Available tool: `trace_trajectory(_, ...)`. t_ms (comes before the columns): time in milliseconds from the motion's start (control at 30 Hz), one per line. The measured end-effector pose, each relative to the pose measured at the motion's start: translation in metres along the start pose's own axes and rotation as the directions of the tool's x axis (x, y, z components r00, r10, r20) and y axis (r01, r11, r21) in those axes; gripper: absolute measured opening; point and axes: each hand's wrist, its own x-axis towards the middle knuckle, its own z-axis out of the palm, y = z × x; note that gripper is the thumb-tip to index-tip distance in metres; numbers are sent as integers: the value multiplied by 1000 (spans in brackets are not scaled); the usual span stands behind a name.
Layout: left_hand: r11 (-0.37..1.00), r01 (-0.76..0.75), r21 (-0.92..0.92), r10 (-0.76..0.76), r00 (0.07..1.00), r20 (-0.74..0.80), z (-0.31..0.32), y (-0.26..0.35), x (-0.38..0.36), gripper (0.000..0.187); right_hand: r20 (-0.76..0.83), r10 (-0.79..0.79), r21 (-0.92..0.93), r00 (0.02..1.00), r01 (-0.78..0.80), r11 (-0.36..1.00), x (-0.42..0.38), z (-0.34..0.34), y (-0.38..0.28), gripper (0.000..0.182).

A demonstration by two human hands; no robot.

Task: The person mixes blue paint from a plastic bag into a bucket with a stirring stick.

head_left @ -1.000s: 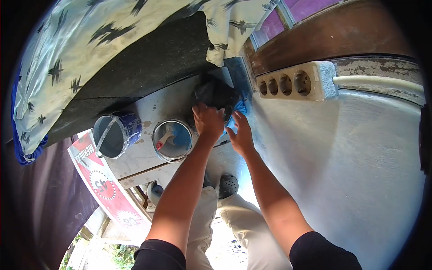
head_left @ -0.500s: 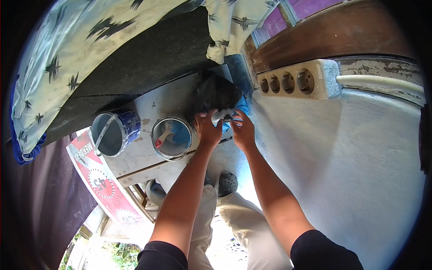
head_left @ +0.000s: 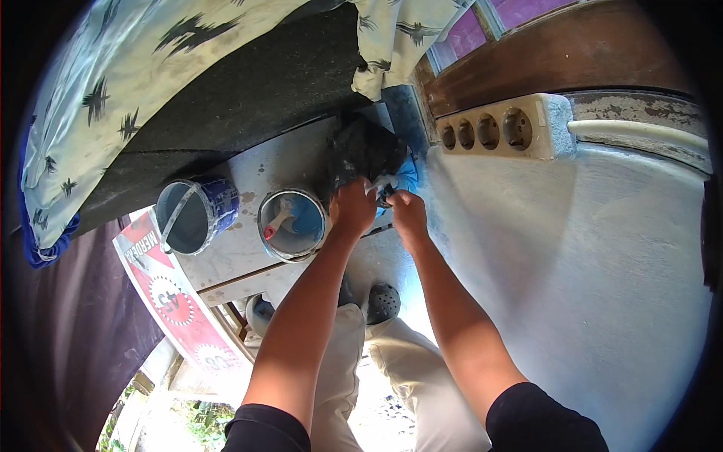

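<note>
My left hand (head_left: 351, 207) has its fingers curled around one side of a small crumpled whitish-grey item with a dark part (head_left: 386, 183). On the other side, my right hand (head_left: 409, 215) pinches the same item at its dark part; its kind I cannot tell. Just beyond my hands lies a crumpled black plastic bag (head_left: 367, 147), partly over something bright blue (head_left: 407, 175). To the left of my left wrist stands an open paint bucket (head_left: 322, 230) with a red-handled brush (head_left: 280, 221) inside, its bristles pale.
A dark blue bucket (head_left: 224, 205) with a pale handle stands further left on the stained grey surface (head_left: 260, 166). A four-socket power strip (head_left: 538, 124) with a thick white cable (head_left: 633, 132) runs along the pale wall (head_left: 587, 248) at right. Patterned cloth (head_left: 143, 68) hangs at upper left.
My fingers have closed in more tightly on the whitish-grey item, covering more of it. The view has shifted slightly; the buckets and the bag stay in place.
</note>
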Motion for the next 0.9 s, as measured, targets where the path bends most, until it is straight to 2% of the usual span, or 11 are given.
trace_trajectory(67,997,14,-74,-13,1000,4,-5,1,1,27,167,295,366,941,-338,867,-5,-12,-7,16)
trace_trajectory(100,988,24,-150,-24,1000,5,-6,1,3,27,237,326,549,915,-404,732,-8,-14,-9,14)
trace_trajectory(133,988,24,-152,-23,1000,6,-7,1,5,27,235,327,548,915,-403,733,-10,-18,-11,14)
trace_trajectory(200,969,31,-244,-33,999,-3,-10,-4,13,26,300,318,726,899,-432,536,-11,-26,-14,14)
trace_trajectory(333,916,75,-395,-73,997,21,-2,-15,27,27,337,196,729,921,-387,564,-9,-24,-7,15)
trace_trajectory(500,675,286,-680,-285,951,118,15,-11,36,22,451,131,629,883,-419,655,-14,-20,-33,30)
trace_trajectory(633,495,312,-811,-271,942,197,13,-1,28,18,447,132,603,885,-407,686,-12,-19,-38,45)
trace_trajectory(733,392,299,-870,-311,933,181,6,10,22,21,370,117,493,922,-301,816,-12,-19,-49,47)
trace_trajectory(800,552,343,-760,-251,938,240,0,13,18,27,266,83,98,960,-112,989,-8,-18,-54,58)
trace_trajectory(833,553,342,-760,-253,938,238,3,11,16,27,269,81,99,960,-112,989,-4,-15,-51,58)
trace_trajectory(900,537,206,-818,-138,978,156,13,7,14,36,213,-243,-295,946,300,907,4,-12,-48,62)
